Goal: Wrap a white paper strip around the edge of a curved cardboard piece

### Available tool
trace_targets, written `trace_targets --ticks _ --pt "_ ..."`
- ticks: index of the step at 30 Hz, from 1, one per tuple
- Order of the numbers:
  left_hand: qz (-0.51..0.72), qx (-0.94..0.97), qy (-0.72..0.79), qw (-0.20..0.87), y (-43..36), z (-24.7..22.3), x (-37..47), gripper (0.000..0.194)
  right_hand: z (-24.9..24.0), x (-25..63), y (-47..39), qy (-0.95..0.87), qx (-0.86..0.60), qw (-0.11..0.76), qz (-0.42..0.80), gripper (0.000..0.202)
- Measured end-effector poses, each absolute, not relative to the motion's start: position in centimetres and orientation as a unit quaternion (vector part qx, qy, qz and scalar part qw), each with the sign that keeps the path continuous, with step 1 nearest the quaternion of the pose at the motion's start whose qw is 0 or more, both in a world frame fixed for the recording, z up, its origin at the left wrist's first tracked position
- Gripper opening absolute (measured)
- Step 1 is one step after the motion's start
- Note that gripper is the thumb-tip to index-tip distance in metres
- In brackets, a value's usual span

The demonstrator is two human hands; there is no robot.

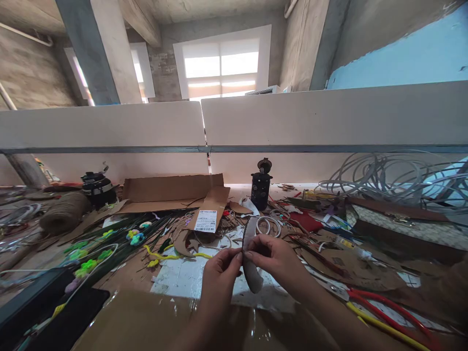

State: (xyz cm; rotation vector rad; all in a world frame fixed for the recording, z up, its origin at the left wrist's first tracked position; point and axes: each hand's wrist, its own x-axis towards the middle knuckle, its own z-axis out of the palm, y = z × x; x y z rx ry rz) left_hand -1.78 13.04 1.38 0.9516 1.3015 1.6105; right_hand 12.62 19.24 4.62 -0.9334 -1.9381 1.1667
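Observation:
A curved, greyish crescent-shaped piece with a darker edge stands upright between my hands, above the white work surface. My left hand pinches its left edge near the middle between thumb and fingertips. From the other side, my right hand closes its thumb and forefinger on the same piece, almost touching the left fingertips. Just behind it lies a white ring of cord or wire. A brown crescent-shaped cutout and a yellow fuzzy strand lie to the left. What exactly the fingertips cover is hidden.
Red-handled scissors lie at the right front. Behind stand a black bottle with its lid up and a cardboard box. Twine and colourful knitted flowers are left; a patterned bag and coiled tubing are right.

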Motion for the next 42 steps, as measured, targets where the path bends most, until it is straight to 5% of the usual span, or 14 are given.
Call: trace_targets --ticks 23,42 --pt "0.652 0.339 0.507 0.450 13.27 1.38 -1.85 0.025 4.53 12.45 18.99 -0.786 -0.363 0.346 0.361 0.011" --pt "0.640 0.338 0.499 0.476 13.21 1.66 -2.09 0.026 3.94 12.82 19.38 -0.761 -0.332 0.328 0.450 0.011"
